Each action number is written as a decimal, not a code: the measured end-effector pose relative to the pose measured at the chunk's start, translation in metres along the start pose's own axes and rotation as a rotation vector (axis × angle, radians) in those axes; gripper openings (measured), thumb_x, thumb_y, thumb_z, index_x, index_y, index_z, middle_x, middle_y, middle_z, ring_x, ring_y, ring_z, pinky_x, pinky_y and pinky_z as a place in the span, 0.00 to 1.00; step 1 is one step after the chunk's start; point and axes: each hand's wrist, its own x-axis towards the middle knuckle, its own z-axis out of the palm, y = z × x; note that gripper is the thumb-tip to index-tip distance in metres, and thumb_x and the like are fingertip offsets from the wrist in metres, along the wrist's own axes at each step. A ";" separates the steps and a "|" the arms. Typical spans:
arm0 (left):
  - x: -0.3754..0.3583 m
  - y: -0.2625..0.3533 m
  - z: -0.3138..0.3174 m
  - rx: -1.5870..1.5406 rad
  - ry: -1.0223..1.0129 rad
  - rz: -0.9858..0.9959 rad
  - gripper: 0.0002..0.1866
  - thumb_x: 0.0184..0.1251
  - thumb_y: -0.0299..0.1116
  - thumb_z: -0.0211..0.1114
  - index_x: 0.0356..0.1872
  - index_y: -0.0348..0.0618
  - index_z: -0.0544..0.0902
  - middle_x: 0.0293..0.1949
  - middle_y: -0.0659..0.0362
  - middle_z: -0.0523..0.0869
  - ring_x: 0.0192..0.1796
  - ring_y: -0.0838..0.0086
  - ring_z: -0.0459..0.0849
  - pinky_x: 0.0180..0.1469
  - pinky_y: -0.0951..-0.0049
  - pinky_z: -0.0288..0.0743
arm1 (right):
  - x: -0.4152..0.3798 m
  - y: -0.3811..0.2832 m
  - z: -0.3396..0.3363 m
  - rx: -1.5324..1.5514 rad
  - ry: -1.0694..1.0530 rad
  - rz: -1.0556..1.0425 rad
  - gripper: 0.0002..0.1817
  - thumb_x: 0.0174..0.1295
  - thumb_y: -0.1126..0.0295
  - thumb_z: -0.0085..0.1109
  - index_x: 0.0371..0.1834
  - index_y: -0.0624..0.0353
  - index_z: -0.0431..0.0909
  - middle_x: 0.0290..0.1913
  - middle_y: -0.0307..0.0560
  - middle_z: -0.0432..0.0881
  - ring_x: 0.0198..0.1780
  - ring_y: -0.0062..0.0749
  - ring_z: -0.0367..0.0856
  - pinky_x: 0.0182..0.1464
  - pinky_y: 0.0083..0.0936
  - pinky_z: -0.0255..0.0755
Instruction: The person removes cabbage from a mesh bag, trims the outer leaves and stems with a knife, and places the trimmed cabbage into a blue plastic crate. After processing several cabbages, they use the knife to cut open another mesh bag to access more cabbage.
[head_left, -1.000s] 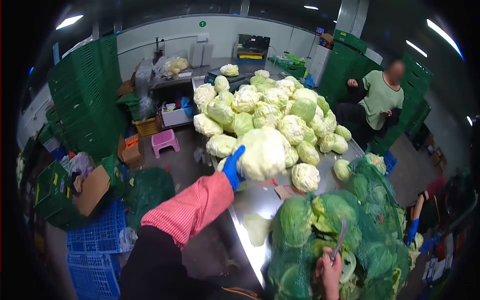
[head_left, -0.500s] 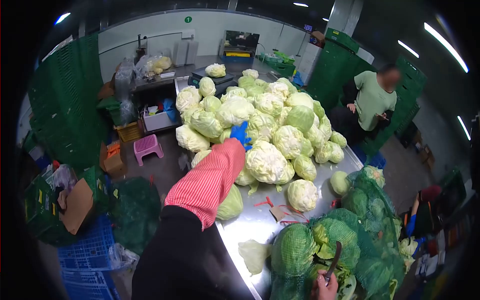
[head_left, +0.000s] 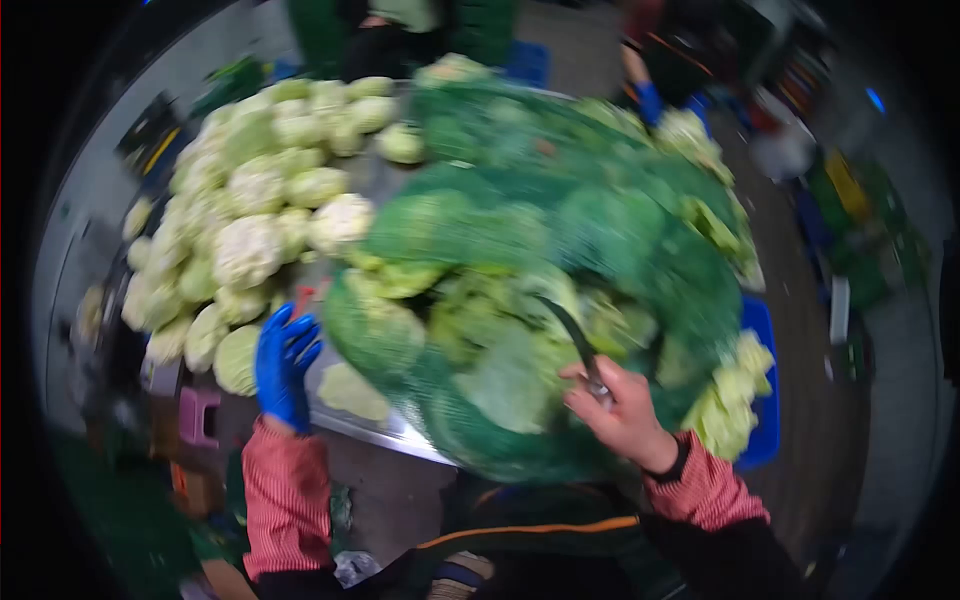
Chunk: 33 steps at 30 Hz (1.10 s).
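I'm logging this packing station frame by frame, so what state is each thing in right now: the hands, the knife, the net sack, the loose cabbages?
Left hand: blue-gloved, fingers spread, empty, at the table edge beside the sack.
Right hand: bare, closed on the knife's handle.
Knife: held, blade lying against the sack.
Green net sack: full of cabbages, resting on the table.
Trimmed cabbages: loose, heaped on the steel table.
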 end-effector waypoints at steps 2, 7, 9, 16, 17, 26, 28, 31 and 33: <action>-0.046 -0.010 0.032 0.058 -0.045 0.055 0.26 0.76 0.49 0.53 0.67 0.44 0.70 0.52 0.56 0.84 0.54 0.67 0.82 0.59 0.65 0.74 | -0.032 0.028 -0.040 -0.078 0.063 -0.160 0.17 0.55 0.72 0.69 0.49 0.59 0.80 0.25 0.38 0.76 0.22 0.22 0.73 0.26 0.21 0.67; -0.146 -0.052 0.153 0.140 -0.130 0.105 0.26 0.76 0.48 0.53 0.66 0.42 0.71 0.48 0.55 0.85 0.50 0.68 0.83 0.55 0.67 0.76 | -0.129 0.130 -0.131 -0.316 -0.050 -0.324 0.16 0.55 0.61 0.71 0.43 0.54 0.80 0.26 0.41 0.77 0.23 0.37 0.79 0.25 0.29 0.72; -0.178 -0.069 0.216 0.155 -0.173 -0.033 0.24 0.76 0.47 0.54 0.63 0.41 0.73 0.44 0.54 0.86 0.45 0.68 0.85 0.51 0.70 0.78 | -0.171 0.182 -0.151 -0.447 -0.088 -0.284 0.15 0.58 0.57 0.66 0.42 0.53 0.80 0.27 0.40 0.78 0.24 0.35 0.80 0.26 0.29 0.73; -0.225 -0.131 0.380 0.390 -0.679 -0.273 0.24 0.72 0.37 0.60 0.64 0.38 0.72 0.46 0.56 0.86 0.48 0.72 0.85 0.53 0.72 0.77 | -0.247 0.303 -0.243 -0.735 -0.139 -0.113 0.18 0.61 0.52 0.60 0.48 0.49 0.78 0.25 0.42 0.78 0.23 0.37 0.81 0.24 0.33 0.74; -0.219 -0.150 0.383 0.423 -0.762 -0.218 0.25 0.71 0.37 0.62 0.65 0.38 0.71 0.45 0.56 0.86 0.47 0.72 0.85 0.52 0.72 0.77 | -0.249 0.317 -0.261 -0.736 -0.093 -0.134 0.18 0.61 0.52 0.60 0.49 0.50 0.77 0.26 0.43 0.79 0.23 0.37 0.81 0.24 0.33 0.74; -0.163 -0.178 0.490 1.509 -1.019 0.329 0.21 0.66 0.39 0.61 0.58 0.44 0.73 0.39 0.43 0.85 0.41 0.54 0.86 0.45 0.59 0.79 | -0.238 0.393 -0.391 -0.336 0.817 0.507 0.16 0.59 0.67 0.62 0.50 0.56 0.78 0.39 0.50 0.84 0.37 0.35 0.83 0.40 0.30 0.74; -0.147 -0.172 0.524 1.417 -0.923 0.657 0.17 0.61 0.33 0.62 0.50 0.40 0.75 0.42 0.40 0.83 0.43 0.41 0.82 0.46 0.52 0.77 | -0.225 0.347 -0.374 -0.281 0.766 0.477 0.13 0.61 0.68 0.59 0.49 0.55 0.77 0.35 0.48 0.83 0.35 0.33 0.82 0.38 0.29 0.74; -0.093 -0.162 0.580 1.444 -0.889 0.939 0.18 0.61 0.34 0.60 0.51 0.41 0.75 0.41 0.42 0.83 0.43 0.45 0.83 0.46 0.53 0.77 | -0.197 0.279 -0.316 -0.085 0.473 0.473 0.11 0.63 0.69 0.60 0.48 0.54 0.78 0.30 0.46 0.82 0.30 0.28 0.79 0.34 0.26 0.73; -0.065 -0.161 0.605 1.352 -0.832 1.059 0.16 0.61 0.35 0.59 0.49 0.41 0.76 0.42 0.41 0.84 0.45 0.46 0.84 0.49 0.54 0.78 | -0.178 0.270 -0.280 0.022 0.265 0.434 0.14 0.63 0.67 0.63 0.51 0.53 0.78 0.31 0.45 0.83 0.28 0.28 0.79 0.34 0.26 0.74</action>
